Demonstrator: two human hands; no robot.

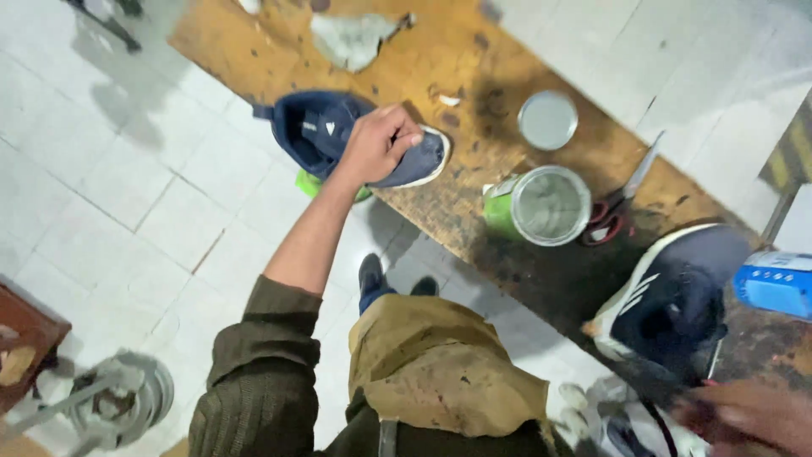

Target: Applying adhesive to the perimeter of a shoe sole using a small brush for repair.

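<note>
A navy sneaker (317, 127) with a white sole lies on the left end of a worn wooden bench (457, 68). My left hand (376, 144) reaches out from an olive sleeve and grips the sneaker at its toe end. A second dark sneaker (668, 296) with white stripes rests on the bench's right end. My right hand (748, 415) is blurred at the bottom right corner, just below that sneaker and beside a white shoe (630, 427). Whether it holds anything is unclear.
An open tin can (550, 203) with a green label stands mid-bench, its round lid (547, 120) behind it. Red-handled scissors (622, 203) lie to the can's right. A blue container (774, 283) sits at the right edge. The white tiled floor (127, 186) is at left, with metal hardware (114, 398) below.
</note>
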